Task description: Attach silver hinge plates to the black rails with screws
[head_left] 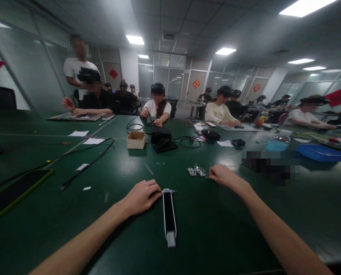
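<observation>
At the far left of the green table point(204, 229) lies a dark phone point(20, 193) with a yellow-green rim, and right of it a black cable point(94, 163) loops back, its plug end toward the near side. Beyond them a person in black point(91, 93) holds something red over a board. White scraps point(86, 188) lie right of the plug, and farther back stands an open, pale box point(136, 141). The left hand point(144, 195) rests on the table with fingers curled, the tips touching the left side of the tool's far end; whether they grip it, I cannot tell. The tool point(169, 214), long with a white frame around a black middle, lies flat with its pale block end nearest. Behind it, well apart, sits a black case point(160, 134). Next come small metal parts point(197, 171) in a loose pile. The right hand point(222, 175) is just right of them, thumb and forefinger closed together; whether a part is between them is too small to tell. Farther right are a bottle point(277, 142) of blue liquid and a blue tray point(320, 153).
</observation>
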### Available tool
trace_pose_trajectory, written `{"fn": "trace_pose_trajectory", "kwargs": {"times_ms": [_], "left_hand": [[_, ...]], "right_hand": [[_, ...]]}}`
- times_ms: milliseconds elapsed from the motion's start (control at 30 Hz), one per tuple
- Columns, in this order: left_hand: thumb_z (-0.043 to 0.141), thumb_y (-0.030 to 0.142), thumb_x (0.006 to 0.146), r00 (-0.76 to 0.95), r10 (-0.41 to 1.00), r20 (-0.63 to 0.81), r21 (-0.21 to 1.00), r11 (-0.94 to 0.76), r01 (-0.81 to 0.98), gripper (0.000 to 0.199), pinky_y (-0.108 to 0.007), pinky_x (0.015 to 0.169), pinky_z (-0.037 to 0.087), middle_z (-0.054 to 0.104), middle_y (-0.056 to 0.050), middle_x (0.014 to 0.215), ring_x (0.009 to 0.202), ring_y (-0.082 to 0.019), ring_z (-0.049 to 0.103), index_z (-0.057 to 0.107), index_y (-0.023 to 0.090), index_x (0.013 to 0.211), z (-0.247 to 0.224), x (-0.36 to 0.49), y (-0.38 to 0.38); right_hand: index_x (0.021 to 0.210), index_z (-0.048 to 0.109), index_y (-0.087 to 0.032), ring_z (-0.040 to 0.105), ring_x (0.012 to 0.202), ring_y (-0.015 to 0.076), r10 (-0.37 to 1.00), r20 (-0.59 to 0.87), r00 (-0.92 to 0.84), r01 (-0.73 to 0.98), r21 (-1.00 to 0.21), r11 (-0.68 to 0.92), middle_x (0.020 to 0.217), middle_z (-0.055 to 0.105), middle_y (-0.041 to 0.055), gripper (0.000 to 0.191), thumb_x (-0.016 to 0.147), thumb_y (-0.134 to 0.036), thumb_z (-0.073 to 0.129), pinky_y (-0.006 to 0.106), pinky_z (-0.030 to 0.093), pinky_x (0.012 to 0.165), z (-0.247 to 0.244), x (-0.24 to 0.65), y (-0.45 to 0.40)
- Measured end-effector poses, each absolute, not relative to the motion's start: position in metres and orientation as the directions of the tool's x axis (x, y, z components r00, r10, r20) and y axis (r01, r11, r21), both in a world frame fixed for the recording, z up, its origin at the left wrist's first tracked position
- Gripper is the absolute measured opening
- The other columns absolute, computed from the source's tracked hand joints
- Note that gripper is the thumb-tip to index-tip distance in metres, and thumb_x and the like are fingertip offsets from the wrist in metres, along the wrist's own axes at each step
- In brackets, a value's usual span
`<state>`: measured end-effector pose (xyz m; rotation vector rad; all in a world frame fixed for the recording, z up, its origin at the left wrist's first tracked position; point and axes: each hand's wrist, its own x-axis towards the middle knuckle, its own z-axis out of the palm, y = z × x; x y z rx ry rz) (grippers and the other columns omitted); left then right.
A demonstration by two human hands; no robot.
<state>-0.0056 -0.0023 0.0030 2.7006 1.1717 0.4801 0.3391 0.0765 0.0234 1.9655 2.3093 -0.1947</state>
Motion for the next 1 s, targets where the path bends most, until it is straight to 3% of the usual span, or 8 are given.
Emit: {"fn": "trace_pose_trajectory", "kwargs": {"times_ms": [300,467,567,633,800,1000], "left_hand": [[0.046,0.027,0.093,0.637,0.73,0.249,0.264,-0.684,0.68,0.019,-0.027,0.067,0.044,0.062,-0.004,0.09,0.073,-0.016,0.056,0.063,0.018,0.095,0.003,-0.006,-0.002],[0.047,0.025,0.093,0.637,0.735,0.231,0.276,-0.677,0.682,0.018,-0.027,0.067,0.044,0.062,-0.004,0.092,0.076,-0.016,0.057,0.063,0.018,0.098,0.006,-0.005,-0.003],[0.048,0.025,0.093,0.64,0.733,0.23,0.284,-0.68,0.676,0.017,-0.027,0.068,0.044,0.061,-0.004,0.092,0.076,-0.016,0.057,0.062,0.018,0.098,0.005,-0.006,-0.003],[0.048,0.025,0.093,0.64,0.732,0.234,0.282,-0.681,0.676,0.016,-0.027,0.068,0.044,0.061,-0.004,0.091,0.076,-0.016,0.057,0.062,0.018,0.098,0.003,-0.006,-0.002],[0.048,0.025,0.093,0.642,0.722,0.256,0.252,-0.691,0.677,0.016,-0.026,0.067,0.043,0.061,-0.004,0.088,0.074,-0.016,0.057,0.062,0.018,0.096,0.001,-0.005,-0.001],[0.046,0.025,0.093,0.654,0.718,0.24,0.248,-0.696,0.674,0.018,-0.026,0.067,0.044,0.061,-0.004,0.09,0.074,-0.016,0.057,0.062,0.018,0.097,0.005,-0.004,-0.002]], "right_hand": [[0.061,0.064,-0.016,0.06,0.054,0.0155,0.966,-0.184,-0.182,0.966,-0.217,0.141,0.064,0.065,0.0068,0.022,0.08,-0.027,0.058,0.023,0.039,0.046,0.026,0.337,0.07],[0.07,0.062,-0.016,0.06,0.062,0.0176,0.973,-0.003,-0.229,0.94,-0.26,0.22,0.071,0.064,0.0084,0.013,0.079,-0.024,0.058,0.026,0.042,0.053,0.032,0.319,0.06],[0.078,0.061,-0.015,0.058,0.067,0.0146,0.917,0.175,-0.36,0.85,-0.343,0.399,0.078,0.063,0.0055,0.007,0.079,-0.022,0.058,0.025,0.043,0.06,0.028,0.294,0.05],[0.076,0.061,-0.015,0.055,0.062,0.0121,0.853,0.27,-0.447,0.735,-0.431,0.522,0.072,0.061,0.0023,0.003,0.076,-0.018,0.059,0.024,0.043,0.059,0.022,0.276,0.04],[0.079,0.065,-0.014,0.052,0.06,0.0096,0.8,0.184,-0.571,0.484,-0.712,0.509,0.072,0.062,-0.0002,0.008,0.078,-0.022,0.062,0.021,0.043,0.055,0.011,0.245,0.019],[0.083,0.067,-0.015,0.054,0.063,0.01,0.798,0.131,-0.588,0.453,-0.764,0.46,0.077,0.064,0.0006,0.014,0.079,-0.028,0.064,0.022,0.045,0.057,0.007,0.244,0.018]]}}
